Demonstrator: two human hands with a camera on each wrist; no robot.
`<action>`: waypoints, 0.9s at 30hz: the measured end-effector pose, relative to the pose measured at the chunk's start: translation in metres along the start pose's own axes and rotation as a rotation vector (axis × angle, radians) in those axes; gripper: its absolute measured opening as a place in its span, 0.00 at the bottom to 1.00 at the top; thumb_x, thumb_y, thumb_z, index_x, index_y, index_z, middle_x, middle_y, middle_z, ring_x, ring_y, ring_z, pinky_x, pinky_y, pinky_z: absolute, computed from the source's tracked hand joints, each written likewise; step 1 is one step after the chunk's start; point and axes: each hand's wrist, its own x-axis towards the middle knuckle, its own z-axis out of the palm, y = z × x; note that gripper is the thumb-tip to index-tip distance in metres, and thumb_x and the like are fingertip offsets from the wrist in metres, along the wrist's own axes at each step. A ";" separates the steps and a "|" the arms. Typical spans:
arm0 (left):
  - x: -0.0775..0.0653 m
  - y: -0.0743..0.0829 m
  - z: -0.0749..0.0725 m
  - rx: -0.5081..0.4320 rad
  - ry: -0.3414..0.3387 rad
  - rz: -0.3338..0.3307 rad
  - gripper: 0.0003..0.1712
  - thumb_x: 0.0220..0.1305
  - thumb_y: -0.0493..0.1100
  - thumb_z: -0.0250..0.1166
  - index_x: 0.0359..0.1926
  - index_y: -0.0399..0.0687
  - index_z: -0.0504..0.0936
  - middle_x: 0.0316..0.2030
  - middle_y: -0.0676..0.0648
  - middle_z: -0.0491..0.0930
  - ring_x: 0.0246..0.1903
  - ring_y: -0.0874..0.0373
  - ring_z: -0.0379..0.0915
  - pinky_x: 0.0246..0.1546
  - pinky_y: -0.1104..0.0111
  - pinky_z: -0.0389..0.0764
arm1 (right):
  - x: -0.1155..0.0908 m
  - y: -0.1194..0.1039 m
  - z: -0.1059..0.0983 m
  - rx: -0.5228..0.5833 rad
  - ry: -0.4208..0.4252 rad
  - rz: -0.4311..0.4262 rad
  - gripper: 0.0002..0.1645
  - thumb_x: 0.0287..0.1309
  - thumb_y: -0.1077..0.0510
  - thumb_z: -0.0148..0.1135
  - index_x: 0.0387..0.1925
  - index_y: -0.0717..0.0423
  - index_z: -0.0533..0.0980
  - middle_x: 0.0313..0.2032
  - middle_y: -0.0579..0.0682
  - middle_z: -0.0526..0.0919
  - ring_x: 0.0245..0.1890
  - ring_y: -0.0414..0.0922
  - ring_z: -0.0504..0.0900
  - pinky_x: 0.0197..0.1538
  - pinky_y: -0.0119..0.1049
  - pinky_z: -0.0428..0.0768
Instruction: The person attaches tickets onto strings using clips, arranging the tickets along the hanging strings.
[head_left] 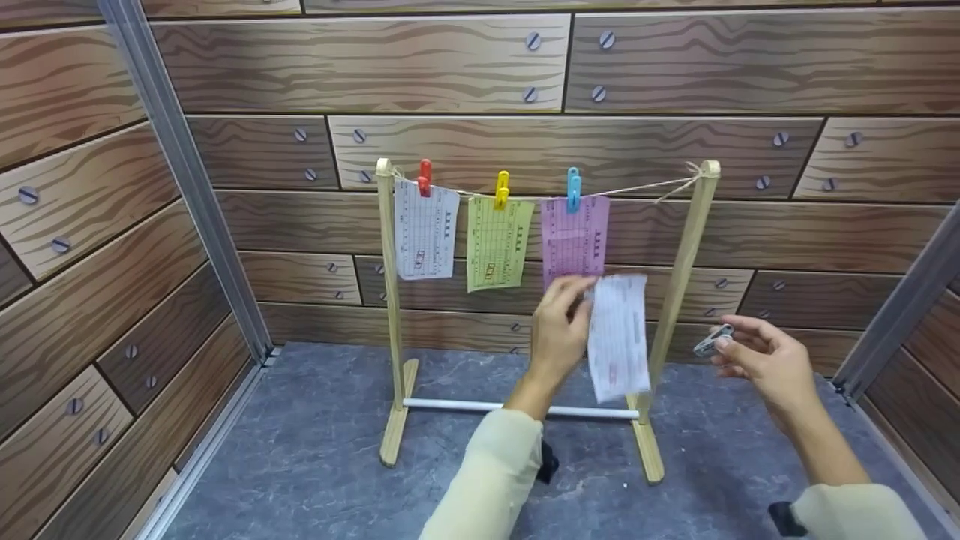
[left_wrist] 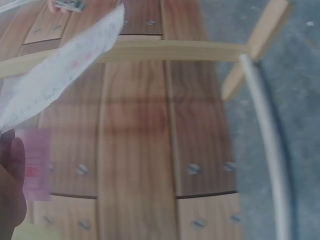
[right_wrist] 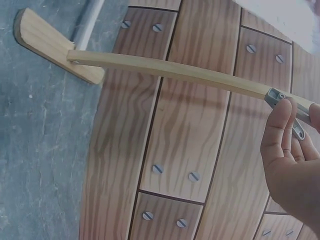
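My left hand [head_left: 559,322] pinches a white printed slip [head_left: 619,337] by its upper left edge, in front of the rack's right half. To the right, away from the rack, my right hand [head_left: 769,364] holds a grey clothespin [head_left: 712,341] between thumb and fingers; the right wrist view shows this grey clothespin [right_wrist: 284,102] at the fingertips. On the string [head_left: 637,187] hang a white slip [head_left: 425,232] under a red clothespin [head_left: 424,178], a yellow-green slip [head_left: 499,244] under a yellow clothespin [head_left: 502,190], and a pink slip [head_left: 574,236] under a blue clothespin [head_left: 574,190].
A wooden rack stands on the grey marbled floor [head_left: 315,450], with a left post [head_left: 391,300], a right post [head_left: 679,285] and a white crossbar [head_left: 450,405]. Wood-patterned panels [head_left: 480,67] close off the back and sides, with metal corner strips [head_left: 187,172].
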 end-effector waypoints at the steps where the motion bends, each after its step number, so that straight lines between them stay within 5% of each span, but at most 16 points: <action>1: 0.006 0.002 -0.001 0.018 0.006 0.020 0.17 0.56 0.28 0.62 0.48 0.39 0.81 0.45 0.48 0.78 0.46 0.61 0.73 0.49 0.74 0.71 | 0.000 -0.001 0.000 0.001 0.001 -0.002 0.16 0.56 0.71 0.61 0.46 0.58 0.79 0.34 0.52 0.82 0.26 0.47 0.83 0.28 0.39 0.81; 7: 0.035 0.012 -0.007 0.116 0.008 0.130 0.20 0.58 0.31 0.60 0.53 0.40 0.79 0.49 0.48 0.77 0.49 0.60 0.69 0.53 0.73 0.66 | 0.002 -0.006 -0.002 0.005 0.002 -0.013 0.16 0.55 0.72 0.61 0.46 0.60 0.78 0.33 0.52 0.81 0.25 0.47 0.83 0.28 0.39 0.81; 17: 0.068 0.031 -0.001 0.109 -0.061 0.132 0.23 0.59 0.30 0.58 0.58 0.38 0.75 0.55 0.45 0.73 0.57 0.59 0.65 0.60 0.72 0.59 | 0.001 -0.012 -0.007 0.022 -0.013 -0.022 0.16 0.56 0.72 0.60 0.47 0.61 0.77 0.36 0.54 0.82 0.26 0.47 0.83 0.29 0.39 0.81; 27: 0.086 0.044 0.002 0.176 0.008 0.143 0.22 0.57 0.28 0.56 0.54 0.39 0.78 0.52 0.48 0.76 0.53 0.58 0.69 0.56 0.74 0.63 | 0.000 -0.016 -0.012 0.005 -0.014 -0.025 0.16 0.57 0.71 0.60 0.48 0.64 0.76 0.36 0.53 0.83 0.26 0.47 0.84 0.29 0.38 0.81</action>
